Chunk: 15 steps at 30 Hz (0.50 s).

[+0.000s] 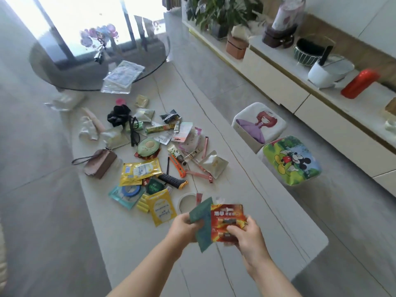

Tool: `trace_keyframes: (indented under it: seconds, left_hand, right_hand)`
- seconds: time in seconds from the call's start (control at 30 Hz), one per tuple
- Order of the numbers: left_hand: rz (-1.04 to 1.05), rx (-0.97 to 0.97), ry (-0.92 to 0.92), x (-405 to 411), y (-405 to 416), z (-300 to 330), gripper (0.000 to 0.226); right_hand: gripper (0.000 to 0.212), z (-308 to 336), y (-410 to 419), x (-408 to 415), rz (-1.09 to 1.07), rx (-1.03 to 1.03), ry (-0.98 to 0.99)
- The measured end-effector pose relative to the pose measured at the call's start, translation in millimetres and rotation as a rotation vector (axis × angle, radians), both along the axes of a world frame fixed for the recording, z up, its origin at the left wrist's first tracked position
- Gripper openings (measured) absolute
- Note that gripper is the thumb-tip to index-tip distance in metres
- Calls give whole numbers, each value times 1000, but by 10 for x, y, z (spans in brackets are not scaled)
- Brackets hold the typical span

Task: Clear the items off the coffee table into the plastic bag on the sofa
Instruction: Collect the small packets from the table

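Observation:
Above the near end of the white coffee table, my left hand grips a teal green packet. Right beside it, my right hand holds a red battery pack; the two items overlap. Further along the table lies a spread of small items: a yellow sachet, a tape roll, a blue tape roll, an orange box cutter, a brown pouch, an avocado purse, black glasses and a black scrunchie. The plastic bag and sofa are out of view.
A round glass table with clear packets adjoins the far end. Two cartoon-print stools stand right of the table. Behind them a long white cabinet carries a red bottle, bowls and plants.

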<state>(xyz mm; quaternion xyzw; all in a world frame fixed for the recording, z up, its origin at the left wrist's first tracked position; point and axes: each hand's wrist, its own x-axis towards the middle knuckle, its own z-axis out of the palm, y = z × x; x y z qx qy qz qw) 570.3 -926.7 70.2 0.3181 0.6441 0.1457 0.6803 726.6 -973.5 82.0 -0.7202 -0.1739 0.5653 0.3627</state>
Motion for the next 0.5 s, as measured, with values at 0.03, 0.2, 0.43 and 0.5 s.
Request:
trace_keyframes:
  seconds: [0.03, 0.2, 0.43, 0.5]
  left_hand:
    - [68, -24, -51, -120, -100, 136, 13]
    - [324, -85, -100, -820, -638, 603, 21]
    - [756, -86, -149, -1962, -1307, 927, 22]
    - [841, -86, -134, -2308, -1520, 967, 23]
  right_hand:
    - [32, 103, -47, -121, 30, 13, 31]
    - [37, 563, -286, -813, 163, 53, 200]
    - [35, 696, -592, -1958, 370, -24, 297]
    - [34, 712, -685, -2313, 441, -53, 287]
